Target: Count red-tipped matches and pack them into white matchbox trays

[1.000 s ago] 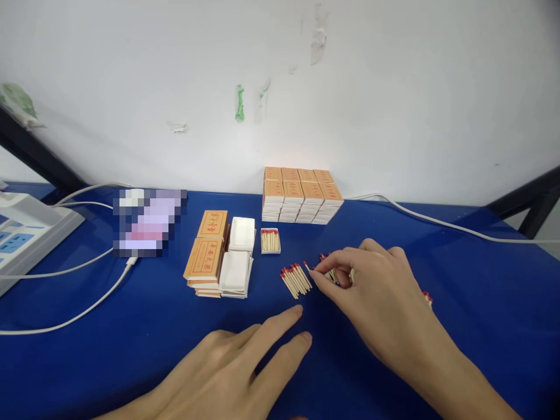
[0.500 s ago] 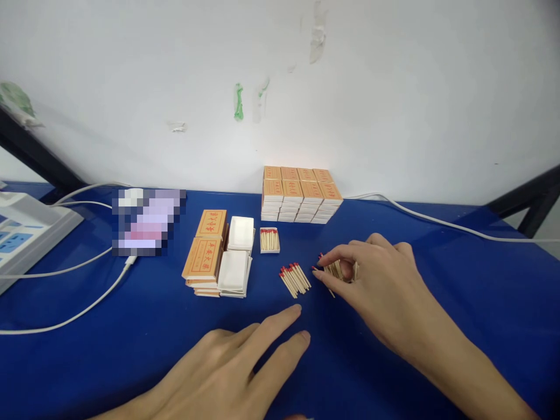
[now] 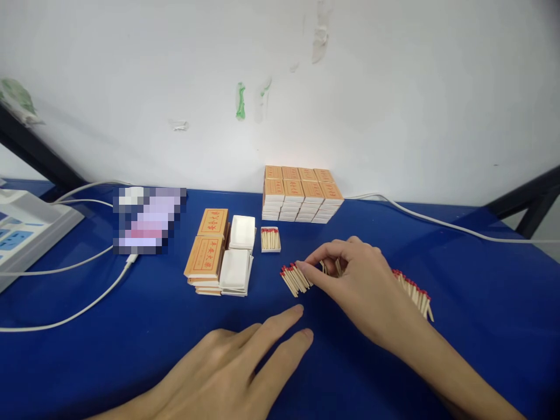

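Note:
Red-tipped matches lie in a small pile [image 3: 294, 281] on the blue table. My right hand [image 3: 350, 265] is at the pile's right edge, thumb and index finger closed in a pinch on a match that they mostly hide. More matches show behind its fingers, and a longer row of matches [image 3: 413, 291] lies beyond the wrist. My left hand [image 3: 245, 367] rests on the table in front of the small pile, fingers stretched and apart, holding nothing. Behind the pile, a white matchbox tray [image 3: 270, 251] holds matches side by side.
Empty white trays [image 3: 235, 270] are stacked beside orange matchbox sleeves [image 3: 205, 256] on the left. A block of matchboxes [image 3: 303, 201] stands near the wall. A blurred phone-like object [image 3: 149, 221], white cables [image 3: 100, 303] and a white power strip [image 3: 48, 227] lie further left.
My right hand has moved left to the small match pile, uncovering the row of matches on the right. My left hand stays in nearly the same place.

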Demonstrator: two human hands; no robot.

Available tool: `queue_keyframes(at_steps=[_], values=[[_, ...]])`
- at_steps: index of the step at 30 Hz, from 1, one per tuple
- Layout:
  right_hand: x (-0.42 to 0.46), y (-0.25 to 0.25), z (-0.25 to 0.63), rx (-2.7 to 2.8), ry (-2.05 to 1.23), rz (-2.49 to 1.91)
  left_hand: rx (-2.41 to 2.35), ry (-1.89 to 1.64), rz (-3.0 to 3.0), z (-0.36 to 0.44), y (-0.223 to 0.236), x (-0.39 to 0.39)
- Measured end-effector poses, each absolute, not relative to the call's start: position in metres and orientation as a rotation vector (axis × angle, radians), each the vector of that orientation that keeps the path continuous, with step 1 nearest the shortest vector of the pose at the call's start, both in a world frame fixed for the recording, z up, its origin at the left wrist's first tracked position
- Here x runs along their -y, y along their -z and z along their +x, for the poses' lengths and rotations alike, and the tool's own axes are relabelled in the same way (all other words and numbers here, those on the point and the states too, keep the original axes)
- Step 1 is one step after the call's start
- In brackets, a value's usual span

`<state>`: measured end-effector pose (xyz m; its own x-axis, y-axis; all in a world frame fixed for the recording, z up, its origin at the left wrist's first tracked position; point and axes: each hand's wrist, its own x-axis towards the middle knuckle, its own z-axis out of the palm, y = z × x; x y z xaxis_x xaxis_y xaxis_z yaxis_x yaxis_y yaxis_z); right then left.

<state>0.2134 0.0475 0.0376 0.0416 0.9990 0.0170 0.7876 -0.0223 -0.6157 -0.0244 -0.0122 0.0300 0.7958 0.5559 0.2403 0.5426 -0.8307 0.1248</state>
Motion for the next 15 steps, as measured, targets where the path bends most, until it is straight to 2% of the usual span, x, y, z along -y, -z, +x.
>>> queue_keyframes(at_steps=[4,15], values=[[-0.047,-0.042,0.213,1.824,-0.552,-1.852,-0.885,-0.426,2.904,-0.024,-0.029,0.012],[-0.031,-0.038,0.252,2.251,-0.087,-1.900,-0.903,-0.390,2.875,-0.025,-0.018,0.009]])
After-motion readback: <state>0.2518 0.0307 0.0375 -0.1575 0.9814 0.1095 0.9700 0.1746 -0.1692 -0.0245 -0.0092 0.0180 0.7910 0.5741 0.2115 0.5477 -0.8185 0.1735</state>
